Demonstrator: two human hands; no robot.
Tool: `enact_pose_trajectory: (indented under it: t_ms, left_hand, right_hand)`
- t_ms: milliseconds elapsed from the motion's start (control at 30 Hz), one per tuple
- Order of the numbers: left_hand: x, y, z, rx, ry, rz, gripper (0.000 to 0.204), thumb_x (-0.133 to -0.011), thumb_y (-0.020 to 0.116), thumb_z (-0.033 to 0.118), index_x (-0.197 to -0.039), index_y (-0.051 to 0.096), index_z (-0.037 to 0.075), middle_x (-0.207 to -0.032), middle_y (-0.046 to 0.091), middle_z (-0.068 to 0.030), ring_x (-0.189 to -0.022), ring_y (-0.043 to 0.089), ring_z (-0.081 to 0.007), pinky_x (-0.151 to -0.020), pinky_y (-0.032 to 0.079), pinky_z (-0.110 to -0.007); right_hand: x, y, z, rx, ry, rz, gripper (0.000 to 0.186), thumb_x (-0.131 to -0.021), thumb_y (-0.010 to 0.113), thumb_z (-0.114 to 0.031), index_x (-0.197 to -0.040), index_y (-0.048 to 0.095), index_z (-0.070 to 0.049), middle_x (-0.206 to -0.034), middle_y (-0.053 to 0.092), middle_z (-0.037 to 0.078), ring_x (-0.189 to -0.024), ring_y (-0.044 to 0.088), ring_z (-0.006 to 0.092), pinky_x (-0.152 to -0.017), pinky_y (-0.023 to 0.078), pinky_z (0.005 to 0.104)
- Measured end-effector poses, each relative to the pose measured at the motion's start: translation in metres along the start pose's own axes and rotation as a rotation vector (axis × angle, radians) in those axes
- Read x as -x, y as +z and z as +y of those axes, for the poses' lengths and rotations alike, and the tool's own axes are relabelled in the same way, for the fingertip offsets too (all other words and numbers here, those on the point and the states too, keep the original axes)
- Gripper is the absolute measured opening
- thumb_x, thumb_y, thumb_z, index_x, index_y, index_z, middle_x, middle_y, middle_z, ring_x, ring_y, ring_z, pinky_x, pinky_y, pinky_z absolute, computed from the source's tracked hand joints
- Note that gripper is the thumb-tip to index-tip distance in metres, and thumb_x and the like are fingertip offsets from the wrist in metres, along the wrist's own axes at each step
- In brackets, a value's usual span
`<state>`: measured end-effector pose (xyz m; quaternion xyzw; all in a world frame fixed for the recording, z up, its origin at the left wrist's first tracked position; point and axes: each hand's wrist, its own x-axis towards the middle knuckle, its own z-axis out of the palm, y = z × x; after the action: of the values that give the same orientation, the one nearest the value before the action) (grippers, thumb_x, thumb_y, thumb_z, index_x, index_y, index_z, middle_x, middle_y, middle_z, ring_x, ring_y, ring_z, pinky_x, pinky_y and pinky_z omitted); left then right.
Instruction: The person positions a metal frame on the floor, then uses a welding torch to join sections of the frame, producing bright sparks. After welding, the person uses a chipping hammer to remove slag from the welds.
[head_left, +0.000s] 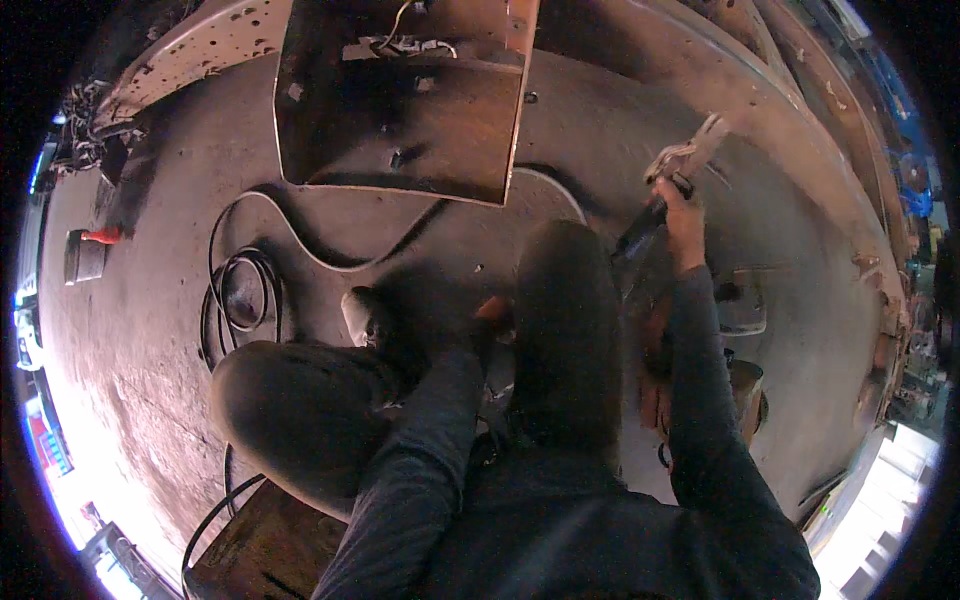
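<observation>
My right hand is raised beyond my right knee, its fingers wrapped around the dark handle of what looks like a welding electrode holder. The holder's pale metal jaws point up and away to the right. No rod shows clearly in them. Between my knees hangs my left hand, small and in shadow; its fingers are too dim to make out. Ahead of me stands a rusty open metal box, with a few small fittings and a thin wire inside.
A dark cable snakes across the floor to a coil on the left. A grey block with a red piece lies farther left. Beige steel framework curves along the right. Beside my right arm stands a brownish container.
</observation>
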<state>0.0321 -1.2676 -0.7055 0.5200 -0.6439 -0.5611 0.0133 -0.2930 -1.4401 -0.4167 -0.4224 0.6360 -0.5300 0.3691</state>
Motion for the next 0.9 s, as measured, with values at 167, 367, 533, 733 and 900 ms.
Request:
enact_pose_trajectory:
  t_ms: [167,367,533,733,900]
  left_hand:
    - [0.003,0.0,-0.028,0.055,-0.072,0.108,0.03,-0.09,0.066,0.037,-0.096,0.074,0.009,-0.093,0.073,-0.0195,-0.087,0.072,-0.0367,-0.076,0.057,-0.049]
    - [0.03,-0.009,-0.021,0.159,-0.291,0.393,0.032,-0.088,0.065,0.037,-0.097,0.075,0.008,-0.097,0.074,-0.022,-0.092,0.073,-0.0407,-0.08,0.058,-0.052]
    - [0.079,-0.036,0.021,0.273,-0.341,0.281,0.035,-0.087,0.065,0.038,-0.1,0.075,0.006,-0.102,0.074,-0.022,-0.095,0.072,-0.0419,-0.083,0.058,-0.051]
    - [0.074,-0.045,0.031,0.234,-0.456,0.189,0.034,-0.088,0.066,0.033,-0.107,0.073,0.005,-0.106,0.073,-0.0218,-0.098,0.071,-0.0428,-0.085,0.057,-0.051]
    - [0.074,-0.074,0.013,0.028,-0.162,0.275,0.033,-0.089,0.065,0.03,-0.11,0.071,0.006,-0.108,0.073,-0.0219,-0.096,0.071,-0.0431,-0.084,0.057,-0.052]
  right_hand:
    - [-0.016,0.056,0.082,-0.346,0.522,-0.219,0.019,-0.102,0.064,-0.024,-0.105,0.062,-0.005,-0.083,0.063,0.005,-0.075,0.063,0.0176,-0.068,0.052,0.0329]
    - [-0.081,0.082,0.163,-0.415,0.527,-0.235,0.019,-0.103,0.063,-0.025,-0.107,0.059,-0.007,-0.082,0.06,0.007,-0.072,0.06,0.0179,-0.066,0.051,0.0346]
    - [-0.133,0.061,0.186,-0.204,0.491,-0.079,0.039,-0.096,0.07,-0.045,-0.114,0.064,-0.011,-0.095,0.062,0.005,-0.075,0.056,0.0206,-0.071,0.05,0.0406]
    - [-0.073,0.001,0.245,0.519,0.145,0.009,0.035,-0.094,0.071,-0.039,-0.111,0.065,-0.01,-0.093,0.065,0.007,-0.076,0.06,0.0232,-0.069,0.051,0.0412]
    - [0.0,-0.032,0.287,0.844,0.127,0.028,0.031,-0.092,0.071,-0.035,-0.108,0.066,-0.009,-0.091,0.067,0.009,-0.077,0.064,0.0253,-0.067,0.053,0.0417]
